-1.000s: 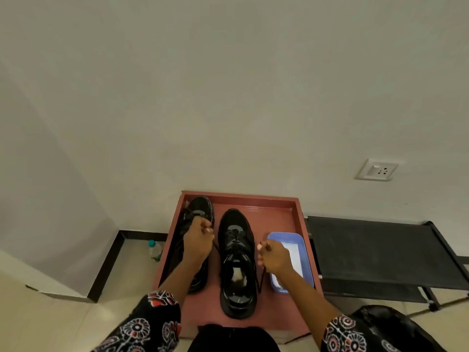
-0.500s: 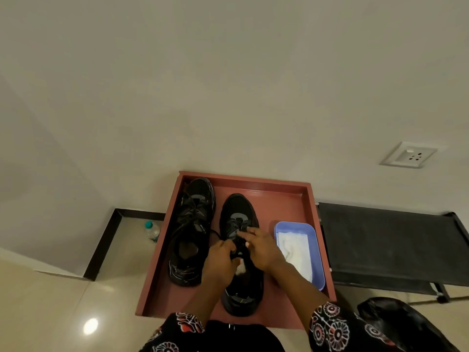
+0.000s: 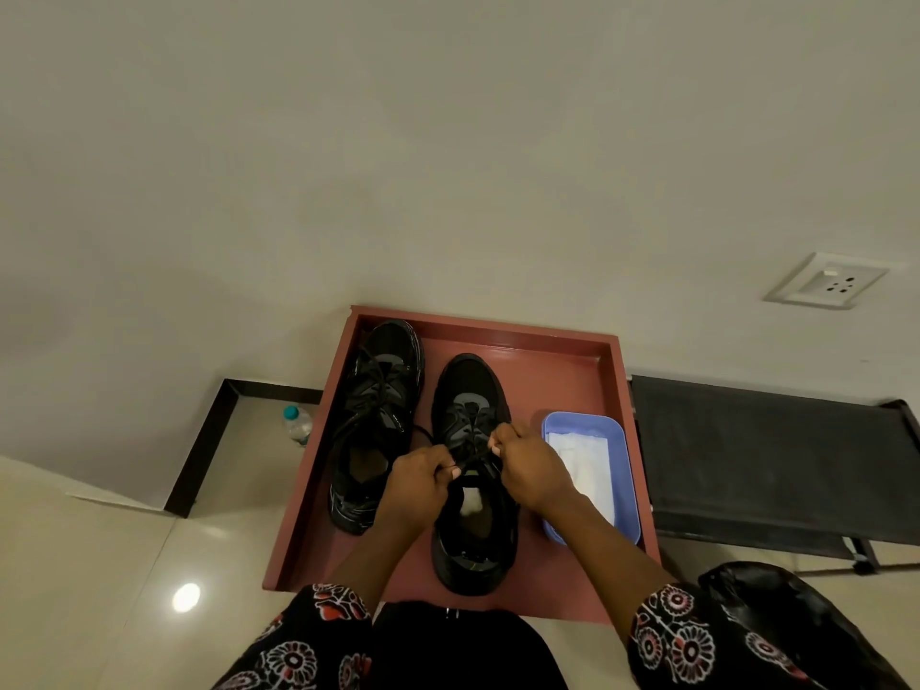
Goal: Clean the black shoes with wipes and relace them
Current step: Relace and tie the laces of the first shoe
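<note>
A reddish-brown rimmed wooden tray [image 3: 562, 361] rests on a beige tiled floor against a white wall. Two black lace-up shoes stand in it: the left-edge shoe [image 3: 378, 420] and the centre shoe [image 3: 473, 490]. The left hand [image 3: 418, 483] and right hand [image 3: 530, 470] each pinch the black lace [image 3: 470, 458] above the centre shoe. A blue plastic tub of white wipes [image 3: 617, 470] sits near the tray's right edge.

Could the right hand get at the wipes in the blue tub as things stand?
Probably yes: the blue tub sits open just beside the right hand, though it grips the lace.
</note>
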